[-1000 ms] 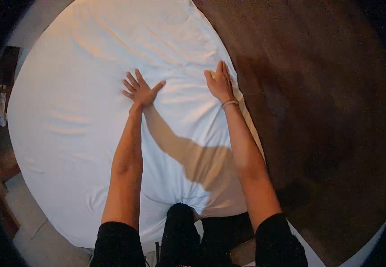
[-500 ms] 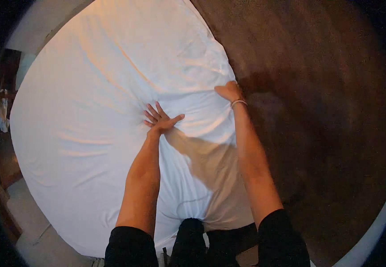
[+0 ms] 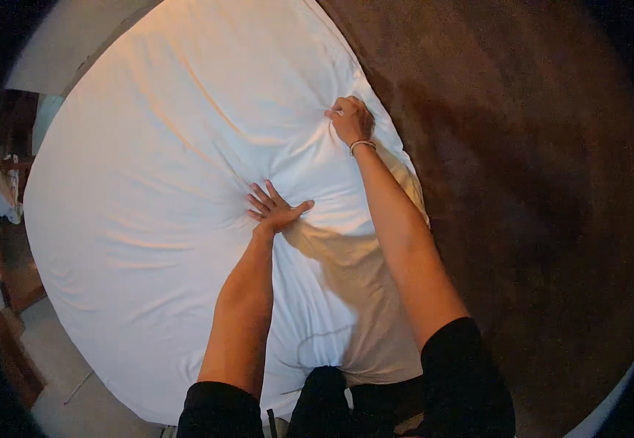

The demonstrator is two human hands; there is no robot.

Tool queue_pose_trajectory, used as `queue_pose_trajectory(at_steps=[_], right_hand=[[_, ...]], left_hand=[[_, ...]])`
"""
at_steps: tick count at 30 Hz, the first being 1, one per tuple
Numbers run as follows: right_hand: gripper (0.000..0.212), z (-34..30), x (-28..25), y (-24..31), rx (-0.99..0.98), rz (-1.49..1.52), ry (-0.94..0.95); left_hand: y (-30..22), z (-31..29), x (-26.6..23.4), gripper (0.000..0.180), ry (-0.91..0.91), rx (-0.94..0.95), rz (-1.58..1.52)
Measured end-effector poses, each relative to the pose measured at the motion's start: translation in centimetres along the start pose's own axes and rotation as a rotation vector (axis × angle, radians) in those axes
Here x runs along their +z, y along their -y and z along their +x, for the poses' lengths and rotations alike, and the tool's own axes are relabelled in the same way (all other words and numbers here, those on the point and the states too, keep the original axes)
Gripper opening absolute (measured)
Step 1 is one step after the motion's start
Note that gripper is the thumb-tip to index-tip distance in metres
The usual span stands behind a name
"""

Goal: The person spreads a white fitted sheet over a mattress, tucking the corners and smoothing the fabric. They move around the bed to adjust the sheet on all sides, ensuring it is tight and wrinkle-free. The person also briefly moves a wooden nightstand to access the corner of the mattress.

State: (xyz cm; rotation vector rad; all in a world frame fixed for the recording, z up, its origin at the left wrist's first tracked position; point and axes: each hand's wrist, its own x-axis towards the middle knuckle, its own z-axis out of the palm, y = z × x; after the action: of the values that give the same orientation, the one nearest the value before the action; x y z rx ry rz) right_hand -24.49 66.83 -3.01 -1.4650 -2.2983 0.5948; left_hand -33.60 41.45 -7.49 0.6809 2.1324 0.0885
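Observation:
A white sheet (image 3: 141, 285) covers a wide bed surface, with creases running out from both of my hands. Pressed onto it near the middle, my left hand (image 3: 279, 214) lies with its fingers spread. Farther ahead and to the right, my right hand (image 3: 353, 120) has its fingers curled closed, gripping a bunch of the sheet just inside its right edge. Folds gather at those fingers, and a band circles that wrist. The fingertips of the right hand are partly hidden in the cloth.
A dark brown surface (image 3: 528, 182) borders the sheet on the right. Beyond the left edge are pale floor tiles (image 3: 68, 358), brown wooden furniture (image 3: 17, 270) and a hanging white cloth (image 3: 3, 186). My dark-clothed legs (image 3: 324, 401) are at the near edge.
My right hand has moved from the sheet's right edge forward and left onto the sheet, and grips it there. My left hand stays spread on the cloth; the view has shifted slightly.

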Motion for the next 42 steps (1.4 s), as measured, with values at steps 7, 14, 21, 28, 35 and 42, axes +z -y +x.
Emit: queue_pose_trajectory(at_steps=[7,14,21,28,35,42], right_hand=[[0.025,-0.2,-0.1,0.0,-0.065,0.251,-0.088],[0.019,3.2,-1.0,-1.2,-0.009,0.223,-0.242],[0.013,0.8,3.5,-2.8,0.104,-0.041,-0.211],[0.038,2.5,-1.7,-1.0,0.222,0.017,-0.065],[0.027,5.3,-4.8,2.0,0.265,-0.093,-0.03],[0.032,5.2,-3.2,0.9,0.145,0.042,0.217]], left_hand=[[1.7,-0.2,0.6,0.136,-0.129,0.056,-0.008],[1.7,-5.4,-1.5,0.145,-0.573,0.292,0.346],[2.8,0.8,-0.6,0.159,-0.15,0.041,-0.053],[3.0,1.0,-1.1,0.161,-0.074,-0.009,-0.047],[2.8,1.2,-1.9,0.163,-0.051,-0.018,-0.037],[2.7,1.6,-2.2,0.164,0.009,-0.038,-0.025]])
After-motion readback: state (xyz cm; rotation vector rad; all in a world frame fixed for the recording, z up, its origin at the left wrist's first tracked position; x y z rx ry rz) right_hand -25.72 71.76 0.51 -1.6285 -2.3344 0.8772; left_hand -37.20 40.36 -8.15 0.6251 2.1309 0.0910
